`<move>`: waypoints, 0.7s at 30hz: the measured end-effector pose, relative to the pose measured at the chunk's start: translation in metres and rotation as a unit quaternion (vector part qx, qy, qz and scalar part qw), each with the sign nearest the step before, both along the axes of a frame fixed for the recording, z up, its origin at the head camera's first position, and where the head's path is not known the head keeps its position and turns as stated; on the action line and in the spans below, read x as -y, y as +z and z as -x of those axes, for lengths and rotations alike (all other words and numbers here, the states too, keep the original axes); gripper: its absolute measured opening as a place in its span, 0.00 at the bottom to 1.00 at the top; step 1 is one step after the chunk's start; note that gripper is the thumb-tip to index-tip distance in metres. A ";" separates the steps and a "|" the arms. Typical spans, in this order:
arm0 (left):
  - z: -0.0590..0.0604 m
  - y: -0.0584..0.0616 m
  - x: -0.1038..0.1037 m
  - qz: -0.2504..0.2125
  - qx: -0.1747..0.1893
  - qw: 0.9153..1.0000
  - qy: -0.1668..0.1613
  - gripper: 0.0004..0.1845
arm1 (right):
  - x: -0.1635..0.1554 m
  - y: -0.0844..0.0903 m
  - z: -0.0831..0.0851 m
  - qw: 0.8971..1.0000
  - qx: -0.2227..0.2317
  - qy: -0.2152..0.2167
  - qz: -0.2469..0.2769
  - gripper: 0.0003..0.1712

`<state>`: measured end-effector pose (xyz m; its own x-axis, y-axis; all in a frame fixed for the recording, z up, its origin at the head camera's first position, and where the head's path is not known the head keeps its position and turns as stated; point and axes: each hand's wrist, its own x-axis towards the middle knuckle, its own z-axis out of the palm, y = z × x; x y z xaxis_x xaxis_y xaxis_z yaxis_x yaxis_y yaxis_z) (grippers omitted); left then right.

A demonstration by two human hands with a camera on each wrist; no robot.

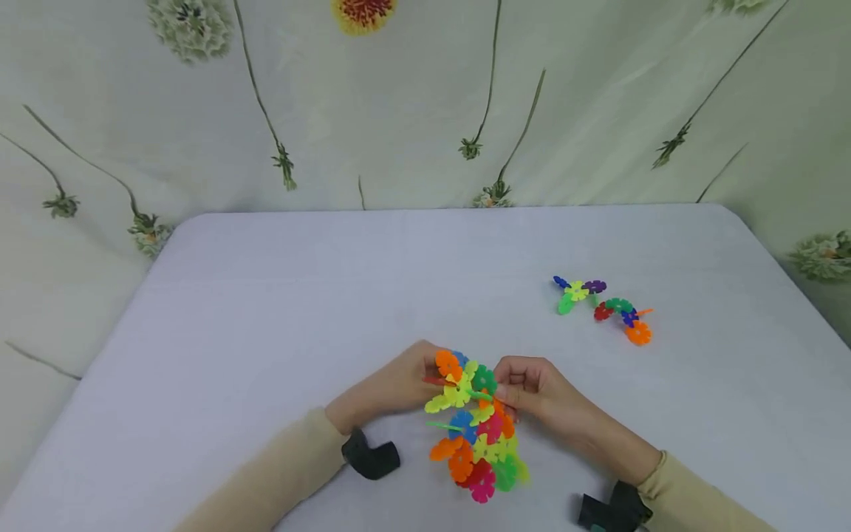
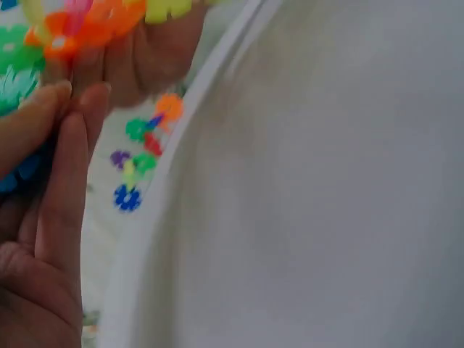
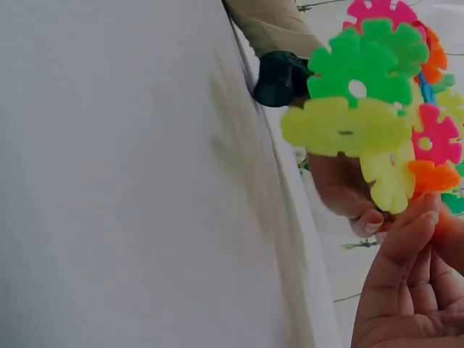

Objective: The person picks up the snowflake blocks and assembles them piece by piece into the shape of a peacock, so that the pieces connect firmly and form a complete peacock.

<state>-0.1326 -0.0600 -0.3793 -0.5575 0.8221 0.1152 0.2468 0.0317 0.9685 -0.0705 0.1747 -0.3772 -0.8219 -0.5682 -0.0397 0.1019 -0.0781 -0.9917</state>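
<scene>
A chain-like cluster of interlocking flower-shaped plastic discs (image 1: 463,425) in orange, yellow, green, pink, red and blue hangs between both hands over the near part of the table. At its upper left, my left hand (image 1: 407,377) grips it, the fingertips partly hidden behind the discs. On the other side, my right hand (image 1: 548,391) pinches the edge of the cluster between thumb and forefinger. The right wrist view shows my right fingertips (image 3: 428,210) right under an orange disc (image 3: 433,176). Thumb and forefinger of my left hand (image 2: 54,181) come together below an orange disc (image 2: 87,29).
A smaller joined string of flower discs (image 1: 619,304) lies on the white table (image 1: 299,295) at the back right. Black straps sit around both wrists, the left one (image 1: 371,456) close to the cluster. A flower-printed cloth (image 1: 399,111) hangs behind the table.
</scene>
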 end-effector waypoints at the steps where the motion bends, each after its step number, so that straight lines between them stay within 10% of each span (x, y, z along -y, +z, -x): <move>1: 0.001 0.004 0.001 0.017 -0.030 0.999 0.001 0.05 | 0.000 0.001 0.001 1.000 -0.001 0.002 -0.005 0.10; 9: 0.003 0.034 0.012 0.164 -0.191 0.968 0.001 0.01 | 0.000 0.003 -0.001 0.996 0.020 0.025 -0.080 0.09; 21: 0.008 0.035 0.016 0.148 -0.210 0.966 0.034 0.02 | -0.002 0.000 0.004 0.996 0.031 0.033 -0.074 0.12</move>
<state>-0.1402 -0.0764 -0.3445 -0.5662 0.8172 0.1078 0.6035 0.3219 0.7295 -0.0746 0.1764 -0.3773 -0.7766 -0.6046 -0.1771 0.1635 0.0780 -0.9835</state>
